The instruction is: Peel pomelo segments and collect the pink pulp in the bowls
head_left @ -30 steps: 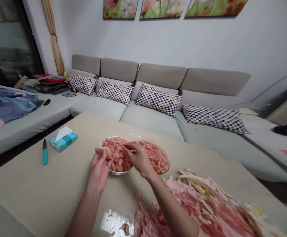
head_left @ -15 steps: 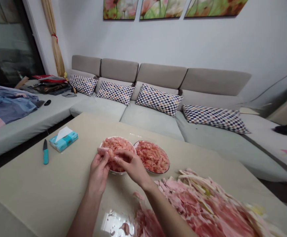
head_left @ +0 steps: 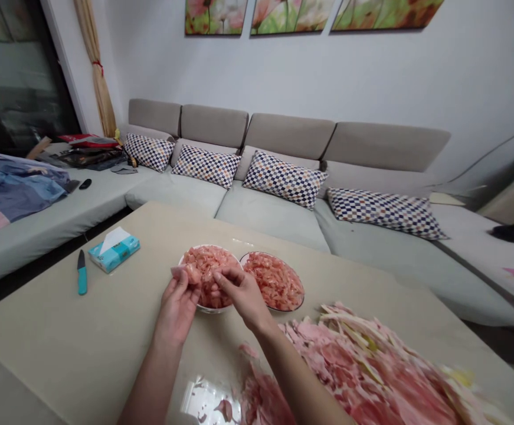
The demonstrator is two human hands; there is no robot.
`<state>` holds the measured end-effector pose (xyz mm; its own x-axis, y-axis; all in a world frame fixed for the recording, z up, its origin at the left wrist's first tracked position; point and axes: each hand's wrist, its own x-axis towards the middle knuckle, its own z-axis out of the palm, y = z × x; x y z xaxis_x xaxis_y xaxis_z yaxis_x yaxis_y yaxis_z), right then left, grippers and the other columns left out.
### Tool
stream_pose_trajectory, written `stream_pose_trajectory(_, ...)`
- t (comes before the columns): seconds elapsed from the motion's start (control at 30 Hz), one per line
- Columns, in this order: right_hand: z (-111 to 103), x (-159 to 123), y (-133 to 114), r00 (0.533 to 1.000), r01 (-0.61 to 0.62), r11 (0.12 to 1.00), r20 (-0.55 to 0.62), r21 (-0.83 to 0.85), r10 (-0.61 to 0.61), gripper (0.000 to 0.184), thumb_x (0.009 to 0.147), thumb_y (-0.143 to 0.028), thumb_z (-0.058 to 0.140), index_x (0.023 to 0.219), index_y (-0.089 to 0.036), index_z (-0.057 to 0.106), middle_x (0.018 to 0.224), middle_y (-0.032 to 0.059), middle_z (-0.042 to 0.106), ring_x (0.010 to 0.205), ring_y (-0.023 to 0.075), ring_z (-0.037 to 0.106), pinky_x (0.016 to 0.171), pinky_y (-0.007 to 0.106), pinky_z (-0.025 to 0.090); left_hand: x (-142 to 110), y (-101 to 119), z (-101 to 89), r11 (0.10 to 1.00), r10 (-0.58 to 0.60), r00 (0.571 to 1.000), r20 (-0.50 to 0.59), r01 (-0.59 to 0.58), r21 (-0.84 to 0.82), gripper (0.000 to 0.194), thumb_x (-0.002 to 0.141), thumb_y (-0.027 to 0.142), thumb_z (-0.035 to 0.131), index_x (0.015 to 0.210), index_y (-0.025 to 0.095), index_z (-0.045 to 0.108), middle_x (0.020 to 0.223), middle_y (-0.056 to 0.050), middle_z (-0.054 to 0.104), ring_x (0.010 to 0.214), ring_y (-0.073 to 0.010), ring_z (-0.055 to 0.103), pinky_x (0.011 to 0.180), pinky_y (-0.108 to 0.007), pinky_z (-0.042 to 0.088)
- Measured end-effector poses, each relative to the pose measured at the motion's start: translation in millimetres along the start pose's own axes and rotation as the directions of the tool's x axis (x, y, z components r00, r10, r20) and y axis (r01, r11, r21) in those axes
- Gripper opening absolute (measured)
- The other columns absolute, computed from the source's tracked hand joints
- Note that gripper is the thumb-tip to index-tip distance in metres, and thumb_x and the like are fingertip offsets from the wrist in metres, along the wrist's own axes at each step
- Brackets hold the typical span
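Note:
My left hand [head_left: 177,304] pinches a pink piece of fruit [head_left: 186,273] at its fingertips, just over the near rim of a white bowl [head_left: 187,257] heaped with pink flesh. My right hand [head_left: 241,294] meets it from the right, fingers curled and pinching the same piece. Beside this bowl stands a second bowl [head_left: 295,282], also full of pink flesh. A big heap of pink and white peels [head_left: 363,372] lies on the beige table [head_left: 62,336] to my right, under my right forearm.
A teal-handled knife [head_left: 81,273] and a teal tissue pack [head_left: 114,251] lie at the table's left. Wet scraps [head_left: 208,404] sit at the near edge. A grey sectional sofa [head_left: 278,212] with checkered cushions runs behind the table; a blue blanket [head_left: 4,189] lies at the far left.
My right hand came back from over the bowls toward my left hand and now pinches the piece with it. My left hand stayed almost still.

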<state>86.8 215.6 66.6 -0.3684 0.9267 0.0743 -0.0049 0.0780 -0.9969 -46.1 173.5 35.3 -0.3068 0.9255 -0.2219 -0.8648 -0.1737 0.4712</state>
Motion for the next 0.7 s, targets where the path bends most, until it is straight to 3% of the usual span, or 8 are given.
stream_pose_trajectory(0.1, -5, 4, 1, 0.997, 0.069, 0.994, -0.037, -0.082, -0.072, 0.026, 0.078, -0.044, 0.065, 0.082, -0.019, 0.067, 0.076, 0.0037, 0.068, 0.069, 0.0191, 0.066, 0.071, 0.036, 0.057, 1, 6, -1.0, 1.0, 0.005, 0.999, -0.052, -0.006, -0.022, 0.007, 0.086, 0.011, 0.06, 0.085, 0.013, 0.067, 0.084, -0.006, 0.071, 0.074, -0.0116, 0.067, 0.068, -0.021, 0.057)
stream_pose_trajectory(0.2, -9, 11, 3, 0.984, 0.149, 0.97, -0.072, -0.19, -0.165, 0.01, 0.076, -0.027, 0.067, 0.082, -0.021, 0.071, 0.094, 0.0059, 0.069, 0.091, 0.0225, 0.064, 0.088, 0.038, 0.051, 1, 9, -1.4, 1.0, 0.006, 0.999, -0.051, -0.007, -0.016, 0.011, 0.088, 0.01, 0.057, 0.083, 0.012, 0.067, 0.083, -0.006, 0.07, 0.073, -0.0114, 0.067, 0.068, -0.021, 0.058)
stream_pose_trajectory(0.27, -11, 14, 5, 0.966, 0.222, 0.928, -0.064, -0.299, -0.251, 0.013, 0.076, -0.018, 0.064, 0.085, -0.022, 0.073, 0.101, 0.0062, 0.067, 0.101, 0.0232, 0.061, 0.094, 0.038, 0.046, 1, 9, -1.2, 1.0, 0.003, 0.999, -0.054, -0.004, -0.013, 0.012, 0.089, 0.01, 0.056, 0.082, 0.012, 0.066, 0.081, -0.005, 0.07, 0.072, -0.0111, 0.067, 0.068, -0.021, 0.058)
stream_pose_trajectory(0.4, -8, 13, 7, 0.922, 0.334, 0.806, -0.008, -0.488, -0.387, 0.022, 0.084, -0.016, 0.054, 0.095, -0.023, 0.072, 0.104, 0.0066, 0.069, 0.103, 0.0219, 0.062, 0.091, 0.037, 0.049, 0, 7, -0.6, 1.0, -0.007, 0.999, -0.046, 0.007, -0.005, 0.012, 0.089, 0.009, 0.056, 0.083, 0.011, 0.066, 0.081, -0.005, 0.07, 0.072, -0.0109, 0.067, 0.068, -0.021, 0.058)
stream_pose_trajectory(0.6, 8, 1, 9, 0.954, 0.301, 0.864, 0.125, -0.403, -0.274, 0.026, 0.081, -0.021, 0.066, 0.107, -0.022, 0.069, 0.102, 0.0054, 0.071, 0.088, 0.0191, 0.067, 0.076, 0.031, 0.053, -3, 4, -1.2, 0.997, -0.061, 0.993, 0.1, 0.056, 0.051, 0.015, 0.087, 0.02, 0.062, 0.098, 0.011, 0.065, 0.099, -0.012, 0.07, 0.089, -0.0183, 0.068, 0.079, -0.029, 0.058)
stream_pose_trajectory(0.7, 13, -2, 7, 0.95, 0.311, 0.842, 0.119, -0.441, -0.288, 0.016, 0.08, -0.017, 0.066, 0.096, -0.021, 0.072, 0.088, 0.0032, 0.072, 0.079, 0.0172, 0.066, 0.072, 0.028, 0.051, -4, 1, -1.6, 0.994, -0.09, 0.989, 0.117, 0.082, 0.074, 0.017, 0.086, 0.023, 0.063, 0.098, 0.011, 0.065, 0.098, -0.012, 0.07, 0.091, -0.0194, 0.067, 0.08, -0.03, 0.057)
